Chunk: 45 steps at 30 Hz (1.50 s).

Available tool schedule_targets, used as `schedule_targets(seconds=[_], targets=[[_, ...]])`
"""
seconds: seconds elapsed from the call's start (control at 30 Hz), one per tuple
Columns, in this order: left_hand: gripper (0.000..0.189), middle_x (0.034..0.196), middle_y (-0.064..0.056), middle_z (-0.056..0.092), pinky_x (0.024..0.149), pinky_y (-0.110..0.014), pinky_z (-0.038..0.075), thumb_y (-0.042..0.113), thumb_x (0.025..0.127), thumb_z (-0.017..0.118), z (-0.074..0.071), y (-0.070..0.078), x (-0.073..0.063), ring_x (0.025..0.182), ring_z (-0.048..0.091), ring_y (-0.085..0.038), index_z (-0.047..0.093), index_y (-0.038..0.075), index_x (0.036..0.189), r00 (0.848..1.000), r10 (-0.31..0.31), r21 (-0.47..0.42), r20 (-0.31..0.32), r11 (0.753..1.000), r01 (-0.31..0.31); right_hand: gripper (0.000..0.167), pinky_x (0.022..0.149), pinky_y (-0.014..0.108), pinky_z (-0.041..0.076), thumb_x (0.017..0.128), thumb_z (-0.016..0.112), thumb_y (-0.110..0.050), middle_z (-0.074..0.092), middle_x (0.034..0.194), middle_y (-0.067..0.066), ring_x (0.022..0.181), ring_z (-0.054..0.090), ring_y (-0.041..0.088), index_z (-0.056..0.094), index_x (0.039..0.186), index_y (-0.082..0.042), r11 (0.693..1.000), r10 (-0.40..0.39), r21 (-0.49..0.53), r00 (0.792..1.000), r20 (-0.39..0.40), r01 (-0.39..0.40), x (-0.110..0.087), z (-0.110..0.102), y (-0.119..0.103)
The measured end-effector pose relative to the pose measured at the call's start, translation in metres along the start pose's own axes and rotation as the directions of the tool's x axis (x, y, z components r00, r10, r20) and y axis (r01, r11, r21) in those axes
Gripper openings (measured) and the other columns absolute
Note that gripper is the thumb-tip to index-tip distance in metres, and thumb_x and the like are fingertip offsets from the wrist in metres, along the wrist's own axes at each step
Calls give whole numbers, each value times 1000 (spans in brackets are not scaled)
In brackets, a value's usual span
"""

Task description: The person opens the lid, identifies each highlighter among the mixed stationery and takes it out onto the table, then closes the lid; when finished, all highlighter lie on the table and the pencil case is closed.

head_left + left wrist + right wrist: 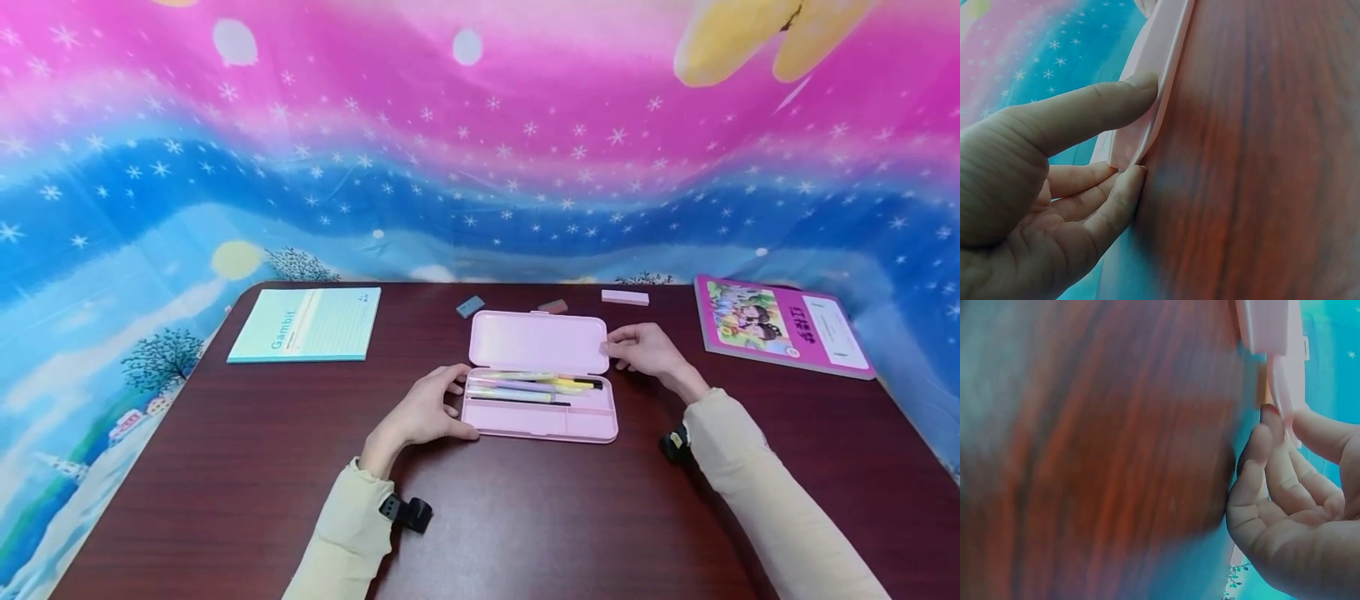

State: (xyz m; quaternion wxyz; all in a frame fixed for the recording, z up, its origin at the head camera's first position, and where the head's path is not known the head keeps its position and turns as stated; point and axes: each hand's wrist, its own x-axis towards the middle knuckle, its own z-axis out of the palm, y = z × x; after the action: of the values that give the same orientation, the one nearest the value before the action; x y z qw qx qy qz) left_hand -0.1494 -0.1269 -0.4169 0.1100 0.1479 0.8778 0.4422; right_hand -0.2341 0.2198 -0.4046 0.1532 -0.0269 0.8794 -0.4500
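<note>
A pink pencil case (510,419) lies opened out on the dark wooden table, its lid (538,342) folded back on the far side. Several pens (525,387) lie in the long back compartment; the front compartments hold nothing visible. My left hand (423,408) grips the left end of the case. In the left wrist view, the thumb is on the case's wall (1147,56) and the fingertips touch its corner. At the right, my right hand (648,350) pinches the lid's right edge, seen in the right wrist view as a thin pink rim (1279,387) between thumb and fingers.
Behind the lid lie a blue-grey eraser (470,307), a brown eraser (553,306) and a pink-and-white block (625,297). A pale green notebook (307,325) is at the back left, a pink book (783,325) at the back right. Patterned cloth (450,167) hangs behind the table.
</note>
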Motion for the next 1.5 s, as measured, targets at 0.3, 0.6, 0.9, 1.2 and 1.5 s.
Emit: schedule_targets(seconds=[0.3,0.6,0.9,1.2,1.5], targets=[[85,118,-12,53,72,-25,52,10,61,91,0,0,0,101,54,-22,48,3,134,1000,11,5,1,1000,-11,44,69,31,52,93,63,-26,67,105,23,78,65,25,57,122,7,1000,-23,-4,998,-63,22,-15,-5,-14],[84,118,-10,53,72,-26,53,9,61,91,0,0,0,100,54,-21,48,4,134,1000,3,14,-3,1000,-3,43,73,31,54,94,63,-25,63,108,18,83,65,20,56,124,5,968,-199,120,964,-176,222,-51,-7,-46],[86,120,-11,53,73,-26,52,8,60,91,0,1,0,102,54,-22,48,3,134,1000,-6,5,-6,1000,6,33,69,26,53,91,66,-12,65,97,4,75,64,12,60,116,8,922,-311,182,933,-178,342,-67,11,-55],[83,116,-8,54,78,-32,51,14,61,91,0,2,-2,96,55,-19,50,7,133,1000,-7,68,-18,998,9,29,74,37,54,89,69,-16,66,107,16,89,64,38,65,113,2,936,-326,95,936,-135,340,-63,28,-67],[84,122,-9,54,85,-35,49,16,61,91,0,1,-1,104,54,-21,49,4,133,1000,26,89,-9,996,-25,27,70,32,53,87,71,-14,69,98,13,81,67,26,67,108,2,940,-338,11,934,-114,341,-55,43,-68]])
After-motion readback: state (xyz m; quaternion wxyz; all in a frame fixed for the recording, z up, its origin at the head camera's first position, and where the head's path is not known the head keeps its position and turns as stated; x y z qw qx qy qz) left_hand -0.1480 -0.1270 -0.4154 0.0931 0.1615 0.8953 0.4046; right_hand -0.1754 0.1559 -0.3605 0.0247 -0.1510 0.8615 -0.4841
